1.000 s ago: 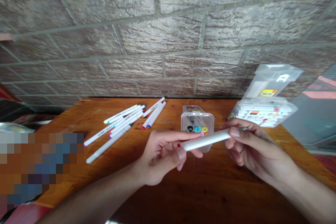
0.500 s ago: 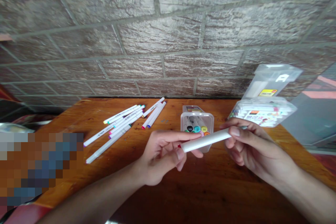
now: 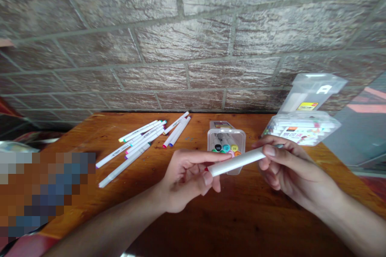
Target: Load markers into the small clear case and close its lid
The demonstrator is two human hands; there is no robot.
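A white marker (image 3: 237, 161) with a red tip at its left end is held between my two hands, tilted up to the right. My left hand (image 3: 188, 176) pinches the red-tipped end between thumb and fingers. Around the other, greyish end are the thumb and fingers of my right hand (image 3: 289, 164). Just behind the marker stands a clear plastic case (image 3: 211, 138) with several markers in it, their round coloured caps facing me. The marker and my left fingers hide its lower part.
Several loose white markers (image 3: 141, 136) lie in a spread on the wooden table (image 3: 181, 229) to the left. At the back right is an open clear case (image 3: 328, 124) with markers inside, its lid raised. A brick-patterned wall (image 3: 202, 48) rises behind the table.
The lower fingers of my left hand have curled in slightly beneath the marker. My right hand and the other things have stayed where they were.
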